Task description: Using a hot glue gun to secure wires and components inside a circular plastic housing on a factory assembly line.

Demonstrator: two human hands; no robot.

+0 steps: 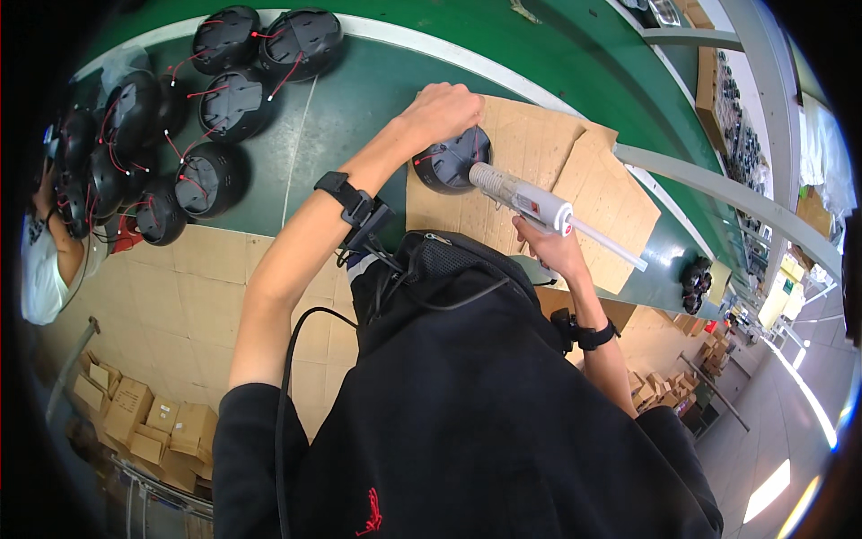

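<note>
In front of me a black round housing (442,166) with red wires inside lies on a flat cardboard sheet (530,135). My left hand (446,110) curls over its far rim; the fingertips are partly hidden. A white hot glue gun (525,199) is gripped in my right hand (549,247), its front end pointing into the housing and close to it. From the back of the gun sticks a long translucent glue stick (611,242).
Several similar black housings (232,106) with red wires stand at the left on the green table (359,94). At the far left a co-worker's arm (67,251) shows. A metal rail (718,184) crosses at the right. Cardboard boxes (166,422) are piled at lower left.
</note>
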